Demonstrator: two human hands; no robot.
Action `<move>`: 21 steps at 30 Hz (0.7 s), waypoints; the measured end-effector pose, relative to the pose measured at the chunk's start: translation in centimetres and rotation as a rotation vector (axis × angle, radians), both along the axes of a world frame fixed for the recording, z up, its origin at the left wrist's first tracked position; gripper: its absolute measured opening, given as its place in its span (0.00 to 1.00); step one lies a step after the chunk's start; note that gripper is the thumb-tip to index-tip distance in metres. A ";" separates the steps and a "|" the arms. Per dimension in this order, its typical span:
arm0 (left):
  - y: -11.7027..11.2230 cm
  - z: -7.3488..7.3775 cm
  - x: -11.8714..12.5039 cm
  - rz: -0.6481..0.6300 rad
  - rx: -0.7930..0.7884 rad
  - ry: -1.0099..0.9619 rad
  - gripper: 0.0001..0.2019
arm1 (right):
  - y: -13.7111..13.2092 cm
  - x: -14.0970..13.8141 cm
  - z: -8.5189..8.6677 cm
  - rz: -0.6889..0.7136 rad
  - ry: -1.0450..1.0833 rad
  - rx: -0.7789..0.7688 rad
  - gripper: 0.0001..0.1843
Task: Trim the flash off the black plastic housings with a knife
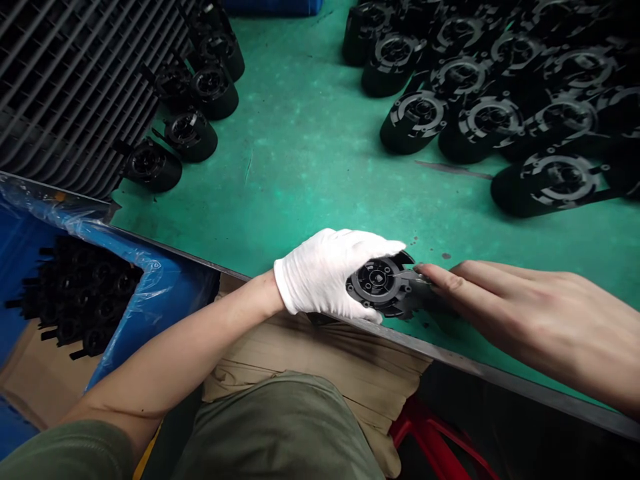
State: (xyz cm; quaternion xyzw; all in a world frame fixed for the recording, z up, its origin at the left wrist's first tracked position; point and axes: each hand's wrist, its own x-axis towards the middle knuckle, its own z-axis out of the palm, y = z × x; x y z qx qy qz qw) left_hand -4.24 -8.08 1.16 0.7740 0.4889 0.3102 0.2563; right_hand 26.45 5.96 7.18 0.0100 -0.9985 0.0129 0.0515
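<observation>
My left hand (330,275), in a white glove, is wrapped round a black plastic motor housing (379,279) at the table's near edge. The housing's round open face, with rings and a small hub, is turned up towards me. My right hand (510,303) is bare and closed, just to the right of the housing. Its thumb and fingertips pinch something thin and greyish beside the housing's rim. The fingers and blur hide what it is.
Several similar black housings (414,120) stand on the green table (300,167) at the back right, more at the left beside a stack of black grids (75,87). Below left, a blue plastic-lined bin (145,293) holds black parts. A red stool (435,443) is under the table.
</observation>
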 end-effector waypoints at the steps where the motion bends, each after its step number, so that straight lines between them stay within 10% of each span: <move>1: 0.0 0.1 0.0 0.004 -0.010 0.005 0.48 | -0.1 0.2 -0.1 0.006 -0.009 -0.002 0.32; 6: -0.1 0.2 0.0 0.013 -0.020 0.012 0.48 | -0.4 1.2 -0.2 0.002 -0.007 0.023 0.49; 21: -0.1 0.0 0.1 0.001 0.001 0.010 0.50 | -1.2 2.0 -0.8 -0.124 -0.031 -0.016 0.43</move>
